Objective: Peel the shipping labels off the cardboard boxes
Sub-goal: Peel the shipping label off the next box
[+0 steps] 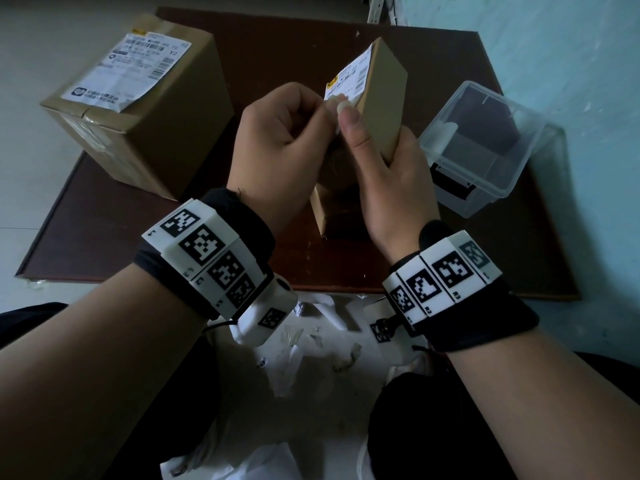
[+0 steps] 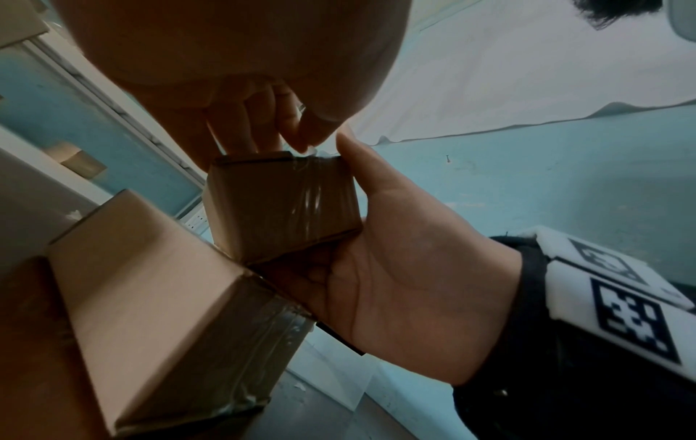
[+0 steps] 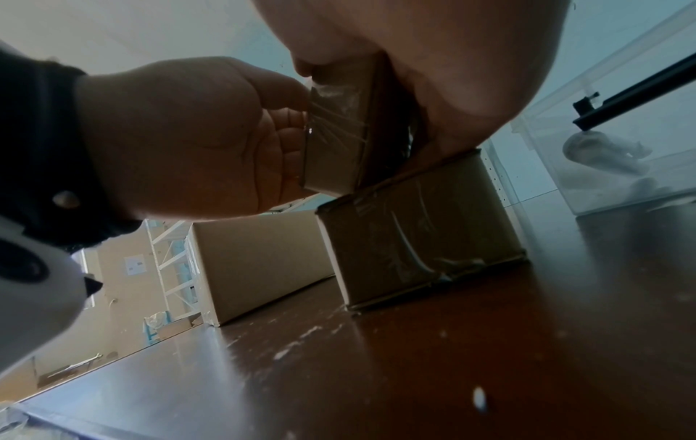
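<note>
My right hand grips a small cardboard box and holds it tilted above the dark table. The thumb lies on the box's near edge. A white shipping label covers the box's left face. My left hand pinches the label's lower corner between thumb and forefinger. In the left wrist view the held box sits in the right hand, with the left fingers at its top edge. The right wrist view shows the left hand against the box.
A second small taped box stands on the table under my hands. A large box with its own label sits at the left. A clear plastic bin stands at the right. Torn paper scraps lie below the table's near edge.
</note>
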{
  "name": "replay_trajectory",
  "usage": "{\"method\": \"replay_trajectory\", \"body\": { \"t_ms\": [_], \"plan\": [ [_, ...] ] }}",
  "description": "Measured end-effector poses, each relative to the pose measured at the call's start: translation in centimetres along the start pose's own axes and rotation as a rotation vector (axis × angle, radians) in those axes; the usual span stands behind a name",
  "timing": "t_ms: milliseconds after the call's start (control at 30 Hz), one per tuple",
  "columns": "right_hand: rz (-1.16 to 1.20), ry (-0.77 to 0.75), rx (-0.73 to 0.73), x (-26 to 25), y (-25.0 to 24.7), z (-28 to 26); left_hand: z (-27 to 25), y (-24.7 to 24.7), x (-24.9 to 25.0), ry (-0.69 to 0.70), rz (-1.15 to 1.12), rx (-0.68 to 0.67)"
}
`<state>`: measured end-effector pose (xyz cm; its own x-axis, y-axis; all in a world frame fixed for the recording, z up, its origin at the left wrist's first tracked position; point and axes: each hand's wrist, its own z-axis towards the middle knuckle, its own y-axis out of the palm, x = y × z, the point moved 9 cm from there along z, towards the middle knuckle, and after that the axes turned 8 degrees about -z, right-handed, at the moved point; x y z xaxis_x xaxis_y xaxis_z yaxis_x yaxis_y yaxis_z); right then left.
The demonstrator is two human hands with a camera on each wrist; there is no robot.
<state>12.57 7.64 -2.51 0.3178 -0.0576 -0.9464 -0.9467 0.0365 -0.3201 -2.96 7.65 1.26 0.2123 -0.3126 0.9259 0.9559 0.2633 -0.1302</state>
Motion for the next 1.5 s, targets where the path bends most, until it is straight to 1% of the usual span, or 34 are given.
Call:
{"method": "replay_trajectory", "body": {
  "t_ms": [100,300,467,533,600,700,767,867,1000,1133,1300,1433,1500],
  "plan": [
    [-0.007,0.000,0.005,0.1,0.0,0.0,-0.2,0.1,0.1,-0.002,-0.053,-0.013],
    [-0.048,0.000,-0.007,0.0,-0.1,0.1,-0.5,0.0,0.3,0.019,-0.124,0.005],
    [-0.021,0.026,-0.004,0.1,-0.3,0.0,-0.9,0.7,-0.2,-0.045,-0.212,-0.053],
    [-0.004,0.031,0.005,0.0,-0.4,0.0,-1.0,1.0,-0.2,-0.041,-0.250,-0.085],
    [-0.006,0.031,0.019,0.0,-0.5,0.0,-0.9,1.0,-0.4,-0.064,-0.314,-0.068],
    [-0.011,0.028,0.021,0.0,-0.5,0.0,-0.8,0.9,-1.2,-0.151,-0.408,-0.023],
    [-0.010,0.031,0.018,0.0,-0.4,-0.1,-0.8,0.8,-1.2,-0.135,-0.358,-0.018],
    [-0.001,0.023,0.034,0.0,-0.5,0.0,-0.9,1.2,-0.4,-0.038,-0.260,-0.071],
    [-0.019,0.024,0.029,0.0,-0.5,0.1,-0.7,1.5,-0.4,0.009,-0.195,-0.127],
    [-0.029,0.016,0.028,0.0,-0.4,0.1,-0.7,1.3,-0.3,0.026,-0.185,-0.096],
    [-0.028,0.004,0.036,0.1,-0.4,0.0,-0.6,0.8,-0.7,-0.019,-0.165,-0.039],
    [-0.049,0.009,0.031,0.2,-0.4,0.1,-0.7,0.9,-0.2,0.019,-0.134,-0.039],
    [-0.059,0.010,0.037,0.3,-0.4,0.2,-0.8,1.0,0.0,0.059,-0.097,-0.068]
  ]
}}
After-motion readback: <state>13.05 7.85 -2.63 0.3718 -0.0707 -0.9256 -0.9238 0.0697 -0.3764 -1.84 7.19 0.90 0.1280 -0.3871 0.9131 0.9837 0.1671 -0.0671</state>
